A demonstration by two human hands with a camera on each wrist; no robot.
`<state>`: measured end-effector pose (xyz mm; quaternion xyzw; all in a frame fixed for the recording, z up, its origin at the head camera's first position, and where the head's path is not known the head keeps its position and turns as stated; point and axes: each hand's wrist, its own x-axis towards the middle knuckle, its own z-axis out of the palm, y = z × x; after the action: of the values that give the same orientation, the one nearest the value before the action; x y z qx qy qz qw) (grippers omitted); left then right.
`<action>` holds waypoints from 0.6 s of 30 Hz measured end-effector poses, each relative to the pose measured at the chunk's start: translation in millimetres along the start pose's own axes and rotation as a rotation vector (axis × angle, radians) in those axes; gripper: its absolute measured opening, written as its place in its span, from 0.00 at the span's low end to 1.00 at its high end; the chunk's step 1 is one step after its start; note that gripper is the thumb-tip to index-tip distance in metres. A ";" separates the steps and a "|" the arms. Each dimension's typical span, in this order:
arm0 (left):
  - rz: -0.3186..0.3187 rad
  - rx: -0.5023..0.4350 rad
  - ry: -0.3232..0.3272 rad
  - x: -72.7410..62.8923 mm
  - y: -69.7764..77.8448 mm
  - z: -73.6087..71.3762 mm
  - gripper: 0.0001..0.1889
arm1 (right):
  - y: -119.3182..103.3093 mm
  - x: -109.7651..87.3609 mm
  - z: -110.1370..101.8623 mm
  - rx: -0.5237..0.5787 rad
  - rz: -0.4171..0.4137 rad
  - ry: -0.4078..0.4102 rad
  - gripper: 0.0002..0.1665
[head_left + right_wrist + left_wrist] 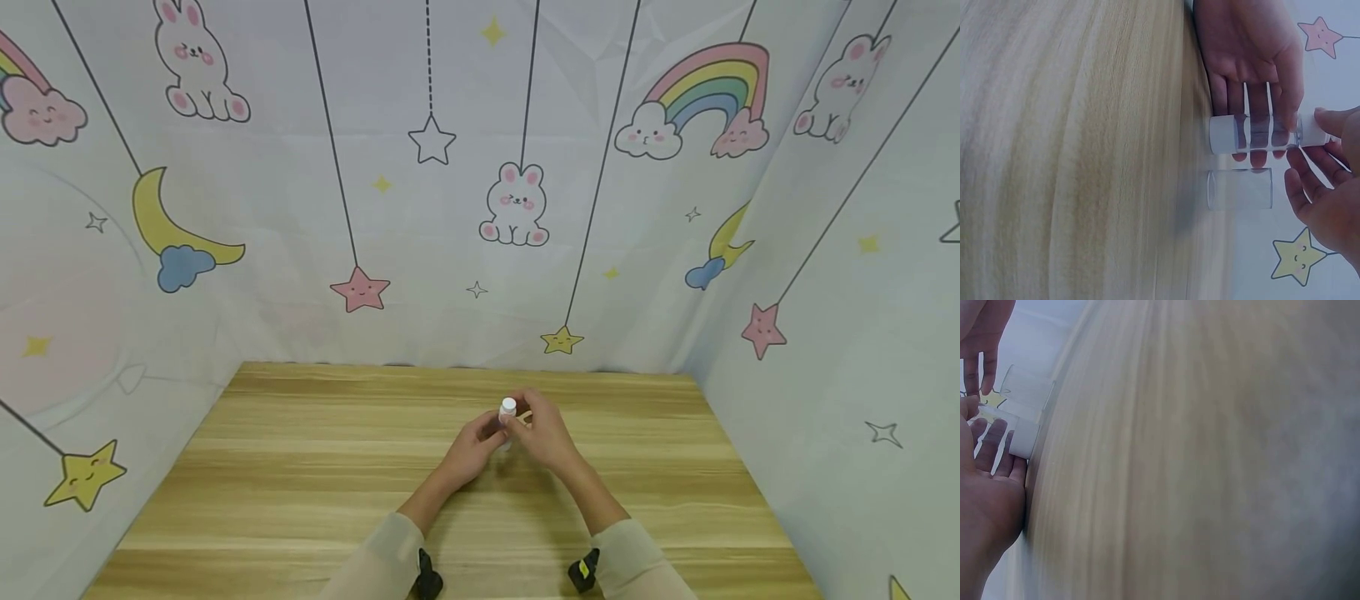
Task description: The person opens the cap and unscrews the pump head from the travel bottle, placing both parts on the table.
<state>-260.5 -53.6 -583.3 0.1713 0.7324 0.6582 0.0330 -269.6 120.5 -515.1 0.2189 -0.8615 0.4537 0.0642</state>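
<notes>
A slim clear bottle [1260, 132] with a white base and a white top stands upright on the table. My left hand [471, 450] holds its clear body, thumb in front and fingers behind, as the right wrist view shows. At the white top [508, 406], my right hand [546, 432] pinches with thumb and fingers. Beside the bottle a clear cylinder [1241, 189], like a bottle cover, stands on the table, apart from both hands. In the left wrist view the bottle's white base [1024, 439] sits by the left fingers, while its upper end is cut off.
The wood-grain table [322, 467] extends around both hands. Behind it hangs a white cloth [450, 325] printed with stars, rabbits and rainbows, and more of this cloth rises at the left and right sides. Black straps with cameras [583, 571] sit at the wrists.
</notes>
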 end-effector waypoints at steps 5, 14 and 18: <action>0.003 0.003 -0.005 0.0 0.0 0.0 0.24 | 0.8 -0.4 -0.1 -0.001 -0.013 -0.006 0.14; 0.002 0.011 -0.002 -0.5 0.5 0.4 0.23 | 0.9 -0.7 0.1 0.036 0.019 -0.009 0.14; 0.001 0.019 0.001 0.0 0.4 0.3 0.24 | 0.9 -0.3 -0.5 0.032 0.011 -0.013 0.13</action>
<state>-260.4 -53.2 -582.9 0.1718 0.7385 0.6513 0.0306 -269.8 121.4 -515.6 0.2179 -0.8557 0.4664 0.0527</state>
